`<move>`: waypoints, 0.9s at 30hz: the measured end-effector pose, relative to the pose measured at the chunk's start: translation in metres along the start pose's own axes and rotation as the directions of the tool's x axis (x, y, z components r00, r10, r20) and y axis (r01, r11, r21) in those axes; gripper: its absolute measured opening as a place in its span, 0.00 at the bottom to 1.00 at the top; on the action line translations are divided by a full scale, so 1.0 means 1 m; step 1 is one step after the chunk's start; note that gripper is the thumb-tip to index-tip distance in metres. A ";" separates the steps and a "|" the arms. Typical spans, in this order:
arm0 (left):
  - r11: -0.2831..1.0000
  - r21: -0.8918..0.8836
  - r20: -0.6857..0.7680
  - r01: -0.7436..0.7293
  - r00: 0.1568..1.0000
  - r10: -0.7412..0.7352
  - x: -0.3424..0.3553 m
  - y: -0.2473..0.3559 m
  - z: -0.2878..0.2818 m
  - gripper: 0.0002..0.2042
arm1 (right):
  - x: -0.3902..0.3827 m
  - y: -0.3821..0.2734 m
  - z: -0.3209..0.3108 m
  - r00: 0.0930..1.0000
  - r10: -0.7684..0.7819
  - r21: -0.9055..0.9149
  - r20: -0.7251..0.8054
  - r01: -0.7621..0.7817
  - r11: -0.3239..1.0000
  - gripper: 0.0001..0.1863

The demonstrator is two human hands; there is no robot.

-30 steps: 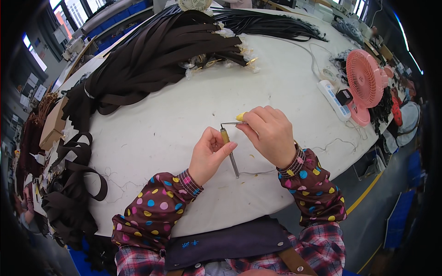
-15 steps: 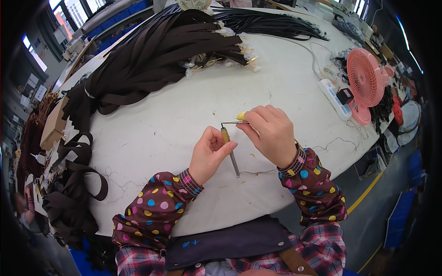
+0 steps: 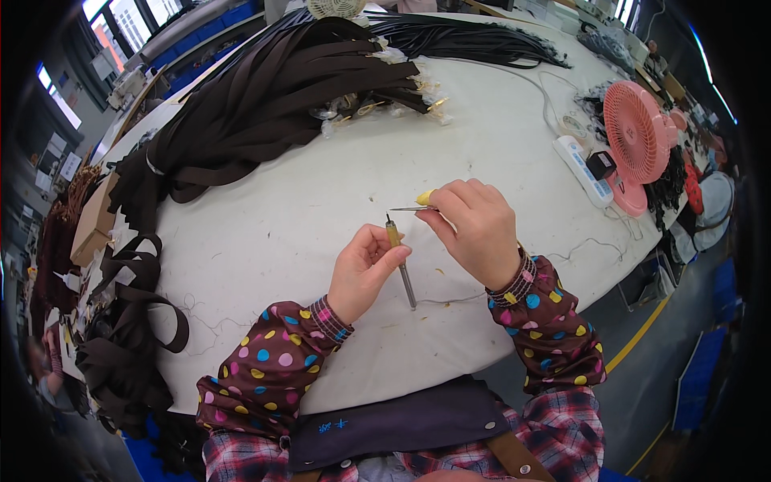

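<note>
Over the middle of the white table (image 3: 265, 241), my left hand (image 3: 361, 269) is closed around a slim pen-like tool (image 3: 408, 286). This tool has a yellowish grip, a metal shaft and a dark, thin tip pointing up. My right hand (image 3: 478, 229) pinches slender metal tweezers (image 3: 408, 210), which point left. Their ends lie just above the pen-like tool's tip, with a slight gap. A yellow covering (image 3: 425, 197) shows at one right fingertip. Whether the tweezers grip anything is too small to tell.
Dark brown straps (image 3: 241, 104) lie bundled at the back left, with black strips (image 3: 474, 38) behind. More looped straps (image 3: 132, 353) crowd the left edge. A pink fan (image 3: 634, 132) and white power strip (image 3: 582, 170) stand at right. Loose threads lie about.
The tweezers have lifted slightly away from the pen-like tool's tip and now lie more level. My left hand has hardly moved.
</note>
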State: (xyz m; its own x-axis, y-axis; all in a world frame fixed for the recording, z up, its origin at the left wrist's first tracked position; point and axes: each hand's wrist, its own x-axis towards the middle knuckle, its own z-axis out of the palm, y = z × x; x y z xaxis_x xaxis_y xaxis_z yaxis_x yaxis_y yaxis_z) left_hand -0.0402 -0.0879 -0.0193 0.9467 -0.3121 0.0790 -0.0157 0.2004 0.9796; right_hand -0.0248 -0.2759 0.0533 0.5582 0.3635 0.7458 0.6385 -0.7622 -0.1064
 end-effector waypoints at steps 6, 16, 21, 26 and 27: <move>0.998 0.057 0.003 -0.015 1.000 0.014 -0.002 0.003 0.003 0.12 | -0.002 0.000 0.001 1.000 0.016 0.033 -0.011 -0.016 0.999 0.10; 0.996 0.094 0.036 -0.002 0.999 -0.001 -0.003 0.005 -0.001 0.14 | -0.047 0.068 0.000 0.913 0.119 -0.056 0.391 -0.106 0.993 0.07; 0.995 0.101 0.041 -0.003 0.999 -0.001 -0.002 0.005 0.001 0.13 | -0.076 0.109 -0.030 0.857 0.106 -0.204 0.505 -0.001 0.979 0.06; 0.999 0.049 0.046 0.006 0.999 -0.008 -0.002 -0.001 0.000 0.11 | -0.057 0.095 -0.051 0.935 0.142 -0.317 0.325 -0.034 0.948 0.07; 0.999 0.047 0.039 0.005 0.999 -0.007 -0.002 -0.002 0.000 0.11 | -0.048 0.084 -0.051 0.956 0.126 -0.236 0.265 -0.063 0.970 0.07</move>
State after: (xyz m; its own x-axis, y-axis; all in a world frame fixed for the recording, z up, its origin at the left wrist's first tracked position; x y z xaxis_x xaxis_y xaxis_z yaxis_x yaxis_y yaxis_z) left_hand -0.0421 -0.0873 -0.0211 0.9335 -0.3497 0.0797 -0.0261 0.1553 0.9875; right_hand -0.0250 -0.3844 0.0416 0.7544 0.3932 0.5257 0.4593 -0.8883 0.0053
